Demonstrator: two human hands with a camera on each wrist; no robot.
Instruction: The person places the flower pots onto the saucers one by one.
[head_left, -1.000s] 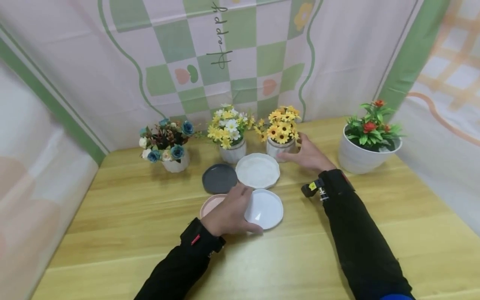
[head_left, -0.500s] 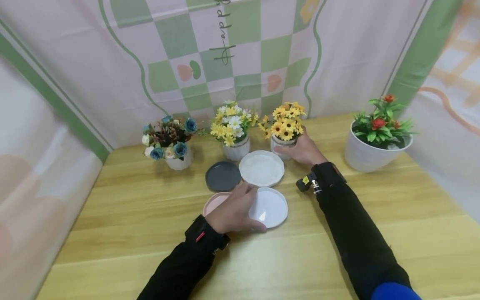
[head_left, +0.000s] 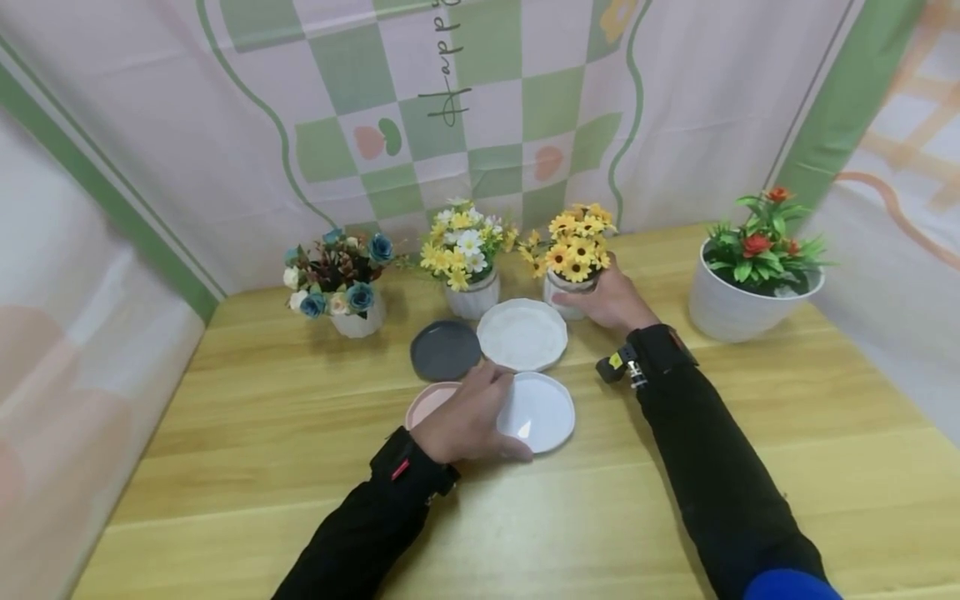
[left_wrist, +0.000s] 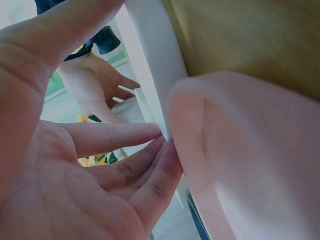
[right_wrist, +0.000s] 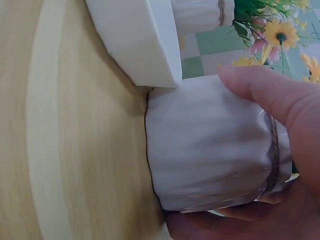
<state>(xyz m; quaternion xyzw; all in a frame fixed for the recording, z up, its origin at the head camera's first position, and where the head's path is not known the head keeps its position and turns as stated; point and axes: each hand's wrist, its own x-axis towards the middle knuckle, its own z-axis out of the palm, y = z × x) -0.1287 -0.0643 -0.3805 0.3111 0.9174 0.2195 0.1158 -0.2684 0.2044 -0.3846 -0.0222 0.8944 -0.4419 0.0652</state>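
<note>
Pot of yellow flowers (right_wrist: 210, 145) stands upright on the surface (head_left: 592, 517), just beside the large pale plate (head_left: 522, 335); I see the right hand (head_left: 617, 302) clasping it, thumb on one side, fingers on the other. The left hand (head_left: 467, 423) pinches the small white plate (head_left: 540, 412) across its rim, near the pink plate (head_left: 429, 402). I'd judge an even squeeze low on the pot keeps it level, while light fingertips avoid nudging the neighbouring plates, the grey plate (head_left: 444, 350) included.
</note>
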